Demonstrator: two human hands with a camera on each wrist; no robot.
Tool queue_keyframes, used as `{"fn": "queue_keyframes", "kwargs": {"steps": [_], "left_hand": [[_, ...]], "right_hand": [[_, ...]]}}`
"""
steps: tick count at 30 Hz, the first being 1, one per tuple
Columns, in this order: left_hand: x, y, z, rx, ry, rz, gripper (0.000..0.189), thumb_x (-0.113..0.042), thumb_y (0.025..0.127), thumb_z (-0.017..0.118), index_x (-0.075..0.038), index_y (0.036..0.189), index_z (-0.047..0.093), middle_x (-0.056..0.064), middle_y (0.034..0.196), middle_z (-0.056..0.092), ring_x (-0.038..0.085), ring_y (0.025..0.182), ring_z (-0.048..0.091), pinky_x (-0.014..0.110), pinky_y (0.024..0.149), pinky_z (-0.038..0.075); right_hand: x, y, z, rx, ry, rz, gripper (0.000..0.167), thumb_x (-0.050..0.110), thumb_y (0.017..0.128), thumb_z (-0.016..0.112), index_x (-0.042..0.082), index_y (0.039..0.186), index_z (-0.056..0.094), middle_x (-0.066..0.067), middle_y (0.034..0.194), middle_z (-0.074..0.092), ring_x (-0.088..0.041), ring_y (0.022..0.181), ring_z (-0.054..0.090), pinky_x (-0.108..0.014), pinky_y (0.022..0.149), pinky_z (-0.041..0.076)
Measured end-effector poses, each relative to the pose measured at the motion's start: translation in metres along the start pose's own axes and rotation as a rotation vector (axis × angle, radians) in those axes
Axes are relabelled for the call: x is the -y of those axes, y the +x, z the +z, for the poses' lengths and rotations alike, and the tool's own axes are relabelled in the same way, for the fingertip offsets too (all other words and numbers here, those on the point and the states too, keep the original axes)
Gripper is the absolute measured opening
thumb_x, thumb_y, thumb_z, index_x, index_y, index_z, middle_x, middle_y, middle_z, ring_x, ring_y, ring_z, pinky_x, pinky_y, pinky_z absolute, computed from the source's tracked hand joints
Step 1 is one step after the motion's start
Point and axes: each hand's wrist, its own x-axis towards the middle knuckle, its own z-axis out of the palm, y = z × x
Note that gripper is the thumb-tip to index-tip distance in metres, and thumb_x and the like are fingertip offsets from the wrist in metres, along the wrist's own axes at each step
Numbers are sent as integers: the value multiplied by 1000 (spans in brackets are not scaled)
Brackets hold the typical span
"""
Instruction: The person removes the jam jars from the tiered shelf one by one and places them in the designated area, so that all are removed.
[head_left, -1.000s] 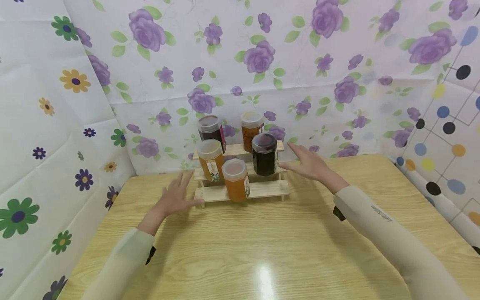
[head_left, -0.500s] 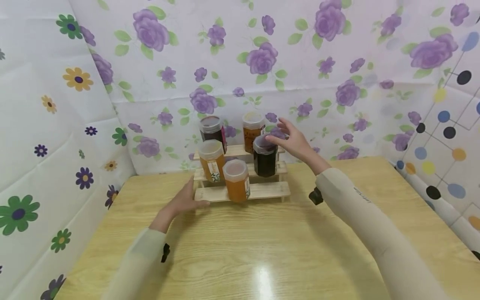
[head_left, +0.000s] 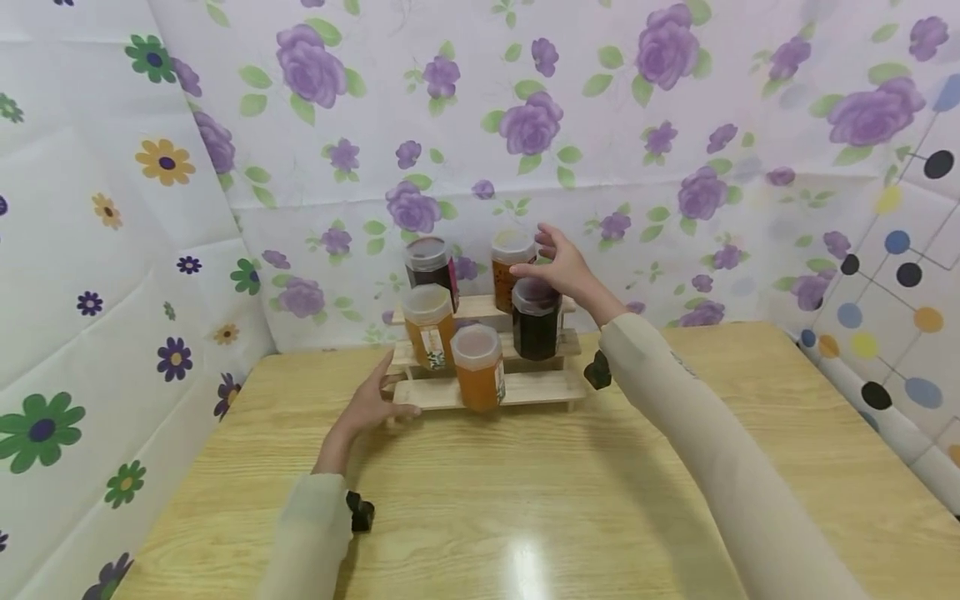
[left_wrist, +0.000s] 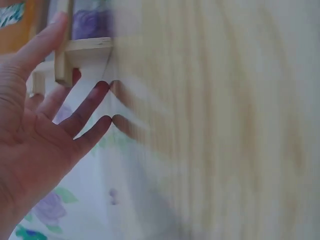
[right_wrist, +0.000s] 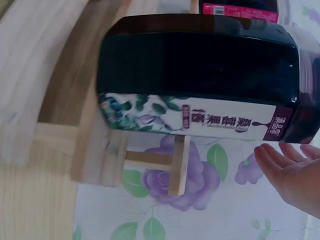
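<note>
A three-step wooden rack (head_left: 543, 386) carries several jars with clear lids. My left hand (head_left: 371, 404) holds its lower left end, thumb in front and fingers behind; the left wrist view shows the board (left_wrist: 64, 60) between thumb and index finger. My right hand (head_left: 566, 268) is over the dark jar (head_left: 536, 333) on the middle step, fingers loosely bent around nothing, thumb near the rear amber jar (head_left: 504, 287). In the right wrist view, fingertips (right_wrist: 267, 159) are beside the dark jar's lid end.
Another dark jar (head_left: 431, 279) stands at the top left, an amber jar (head_left: 429, 333) on the middle step and an amber jar (head_left: 480, 379) on the lowest. The wooden table (head_left: 450, 500) extends in front; a flowered cloth wall (head_left: 315, 217) rises close behind the rack.
My right hand has moved left from beside the rack to above the dark jar. My left hand has come closer and closed round the rack's left end. The jars have not moved.
</note>
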Motion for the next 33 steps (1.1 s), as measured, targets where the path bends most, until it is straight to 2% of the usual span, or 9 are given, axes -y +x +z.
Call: {"fn": "queue_keyframes", "kwargs": {"steps": [5, 9, 12, 16, 19, 24, 29, 33], "left_hand": [[7, -1, 3, -37, -82, -4, 115, -14, 78, 83, -27, 159, 3, 24, 152, 39, 51, 130, 46, 62, 110, 33], [15, -1, 10, -40, -196, -4, 111, -11, 80, 80, -34, 158, 4, 20, 156, 35, 51, 137, 38, 61, 114, 28], [21, -4, 14, -68, -237, -7, 107, -12, 82, 79, -37, 157, 6, 17, 158, 31, 48, 141, 34, 60, 116, 24], [26, -8, 18, -109, -273, 11, 105, -12, 83, 78, -38, 157, 9, 15, 160, 30, 46, 144, 28, 60, 119, 17], [29, -9, 21, -117, -309, 22, 104, -10, 83, 77, -39, 157, 10, 14, 160, 30, 45, 144, 30, 59, 120, 16], [31, -10, 25, -127, -325, 26, 103, -9, 83, 77, -41, 156, 12, 13, 159, 32, 43, 141, 36, 58, 119, 20], [30, -7, 24, -125, -332, 39, 102, -10, 83, 77, -41, 156, 12, 14, 158, 31, 46, 140, 35, 62, 118, 19], [30, -7, 22, -127, -337, 24, 102, -10, 83, 77, -41, 156, 13, 14, 158, 31, 45, 141, 35, 61, 118, 18]], "right_hand": [[4, 10, 1, 17, 14, 25, 99, 29, 84, 77, 13, 158, 13, -15, 161, 24, -37, 146, 31, -48, 115, 34], [5, 13, 2, 46, 24, 39, 99, 26, 84, 77, 11, 157, 14, -16, 162, 21, -39, 145, 31, -48, 115, 35], [5, 16, 5, 74, 10, 54, 98, 28, 83, 77, 12, 157, 15, -15, 162, 19, -38, 144, 33, -49, 113, 36], [4, 20, 8, 89, 1, 56, 97, 31, 84, 77, 14, 157, 17, -17, 158, 25, -38, 139, 40, -51, 109, 40], [3, 22, 9, 83, 16, 54, 93, 28, 84, 77, 13, 156, 21, -17, 154, 31, -37, 135, 45, -50, 107, 42], [2, 23, 7, 75, 20, 57, 88, 26, 84, 77, 12, 154, 27, -16, 150, 39, -35, 133, 48, -48, 104, 45], [7, 22, 5, 32, -11, 48, 87, 28, 81, 80, 11, 152, 32, -15, 151, 39, -34, 134, 47, -47, 100, 48], [7, 21, 6, 6, -24, 49, 87, 30, 79, 82, 11, 151, 36, -14, 150, 42, -33, 135, 47, -45, 100, 48]]}}
